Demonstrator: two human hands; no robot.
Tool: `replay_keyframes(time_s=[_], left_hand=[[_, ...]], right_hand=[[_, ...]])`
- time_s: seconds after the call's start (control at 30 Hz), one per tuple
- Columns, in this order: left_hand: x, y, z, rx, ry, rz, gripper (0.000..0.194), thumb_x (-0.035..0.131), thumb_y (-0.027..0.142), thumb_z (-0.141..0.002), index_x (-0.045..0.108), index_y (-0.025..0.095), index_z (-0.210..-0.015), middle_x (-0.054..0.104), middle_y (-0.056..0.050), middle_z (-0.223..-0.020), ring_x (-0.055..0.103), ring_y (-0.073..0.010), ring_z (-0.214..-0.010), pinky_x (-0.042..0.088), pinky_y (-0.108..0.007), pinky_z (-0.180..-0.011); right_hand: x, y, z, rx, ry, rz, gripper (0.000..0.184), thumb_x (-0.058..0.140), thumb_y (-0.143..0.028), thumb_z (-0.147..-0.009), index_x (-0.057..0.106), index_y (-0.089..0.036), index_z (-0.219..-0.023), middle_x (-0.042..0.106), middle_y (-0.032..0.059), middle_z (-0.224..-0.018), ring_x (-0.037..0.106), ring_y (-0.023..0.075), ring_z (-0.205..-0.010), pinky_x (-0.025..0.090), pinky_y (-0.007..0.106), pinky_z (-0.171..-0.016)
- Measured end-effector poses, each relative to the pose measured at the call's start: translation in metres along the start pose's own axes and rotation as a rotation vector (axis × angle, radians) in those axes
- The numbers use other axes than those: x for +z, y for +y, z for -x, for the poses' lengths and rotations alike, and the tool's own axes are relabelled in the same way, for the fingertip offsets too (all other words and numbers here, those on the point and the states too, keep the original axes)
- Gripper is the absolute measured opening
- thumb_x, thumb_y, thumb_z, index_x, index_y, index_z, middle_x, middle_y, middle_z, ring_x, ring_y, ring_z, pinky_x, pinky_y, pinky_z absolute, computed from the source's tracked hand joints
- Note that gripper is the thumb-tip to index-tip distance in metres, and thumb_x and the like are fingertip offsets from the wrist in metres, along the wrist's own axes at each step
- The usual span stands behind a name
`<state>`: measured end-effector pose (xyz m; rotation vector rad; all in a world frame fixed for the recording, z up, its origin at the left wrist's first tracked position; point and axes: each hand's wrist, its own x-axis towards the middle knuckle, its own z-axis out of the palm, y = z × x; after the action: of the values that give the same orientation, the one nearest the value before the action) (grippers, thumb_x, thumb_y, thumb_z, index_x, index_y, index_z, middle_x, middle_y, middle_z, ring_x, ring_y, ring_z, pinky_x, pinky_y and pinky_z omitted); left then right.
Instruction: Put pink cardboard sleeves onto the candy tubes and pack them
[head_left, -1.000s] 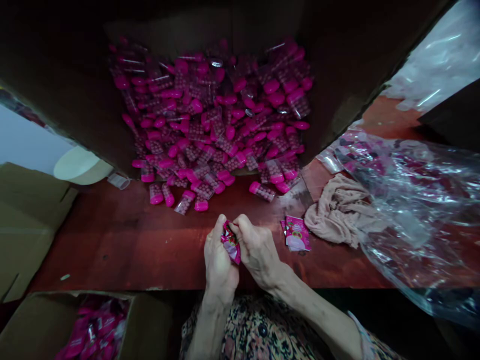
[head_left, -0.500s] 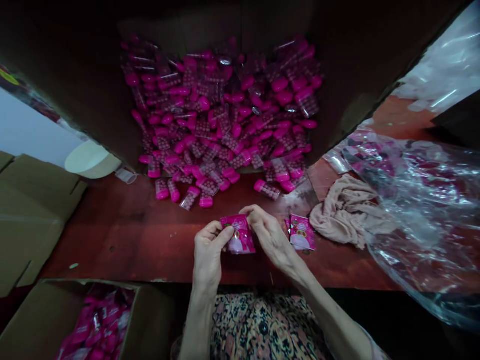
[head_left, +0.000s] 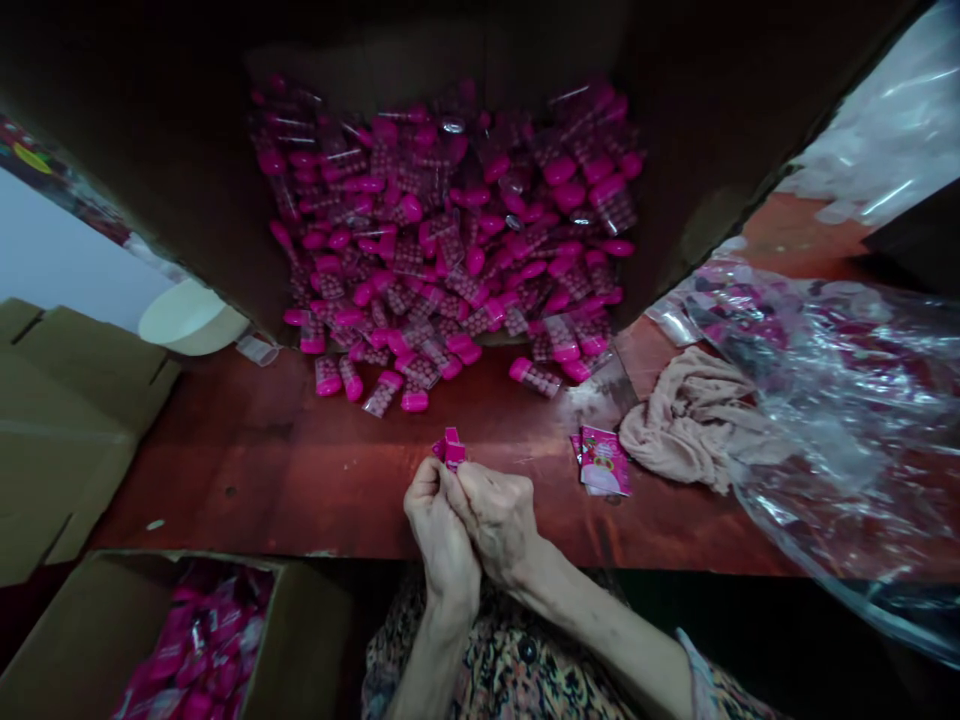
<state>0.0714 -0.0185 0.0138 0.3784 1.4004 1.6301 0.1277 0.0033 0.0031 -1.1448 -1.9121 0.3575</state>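
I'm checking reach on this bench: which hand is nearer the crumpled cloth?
Right. The right hand is to the left of the crumpled cloth, with pink packets on the bench between; the left hand is farther left, beside the right.

The person's left hand [head_left: 441,530] and right hand [head_left: 499,515] are gripping a pink sachet [head_left: 454,452] near heaped pink-capped clear tubes [head_left: 450,248].

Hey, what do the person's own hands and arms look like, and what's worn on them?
The left hand and right hand are ungloved, and no watch or bracelet shows. Both forearms are bare. The right sleeve is patterned, with a pale edge; no left sleeve shows.
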Motion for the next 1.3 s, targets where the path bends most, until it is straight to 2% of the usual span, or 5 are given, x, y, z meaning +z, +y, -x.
replay_keyframes(time_s=[0.17,0.43,0.87,1.07,1.3], left_hand=[[0.001,-0.002,-0.002,0.116,0.063,-0.065,0.016,0.065,0.023,-0.071,0.058,0.014,-0.060,0.051,0.005,-0.055,0.042,-0.0067,-0.052,0.035,-0.018,-0.052],[0.006,-0.003,0.002,0.060,-0.053,-0.075,0.010,0.064,0.025,-0.072,0.066,0.015,-0.070,0.061,0.002,-0.064,0.051,-0.0090,-0.058,0.041,-0.020,-0.058],[0.007,-0.031,-0.014,-0.087,-0.196,-0.122,0.022,0.067,0.028,-0.071,0.061,0.013,-0.056,0.051,0.005,-0.049,0.038,-0.0065,-0.047,0.030,-0.019,-0.048],[0.007,-0.029,-0.015,-0.125,-0.216,-0.097,0.020,0.069,0.027,-0.069,0.063,0.013,-0.056,0.052,0.004,-0.048,0.040,-0.0065,-0.048,0.030,-0.019,-0.048],[0.007,-0.025,-0.019,-0.188,-0.217,-0.032,0.019,0.072,0.028,-0.065,0.064,0.013,-0.058,0.054,0.003,-0.049,0.042,-0.0064,-0.046,0.033,-0.019,-0.048]], right_hand=[[0.000,0.013,0.001,0.054,0.088,0.130,0.051,0.025,-0.031,-0.098,0.047,-0.018,-0.054,0.045,-0.0017,-0.041,0.039,0.0089,-0.035,0.020,0.025,-0.042],[-0.006,0.023,0.006,0.093,0.055,0.220,0.056,0.020,-0.034,-0.098,0.048,-0.018,-0.053,0.047,-0.0015,-0.041,0.042,0.0084,-0.036,0.023,0.024,-0.043],[-0.059,0.069,0.030,0.424,0.069,0.542,0.057,0.029,-0.044,-0.094,0.056,-0.016,-0.053,0.055,0.0052,-0.041,0.042,0.0122,-0.034,0.019,0.026,-0.044],[-0.061,0.074,0.032,0.477,0.147,0.559,0.045,0.040,-0.054,-0.088,0.063,-0.016,-0.080,0.062,0.0043,-0.052,0.053,0.0161,-0.043,0.029,0.024,-0.047],[-0.055,0.079,0.031,0.454,0.224,0.514,0.049,0.038,-0.054,-0.088,0.058,-0.016,-0.064,0.061,0.0045,-0.061,0.053,0.0143,-0.052,0.035,0.024,-0.053]])
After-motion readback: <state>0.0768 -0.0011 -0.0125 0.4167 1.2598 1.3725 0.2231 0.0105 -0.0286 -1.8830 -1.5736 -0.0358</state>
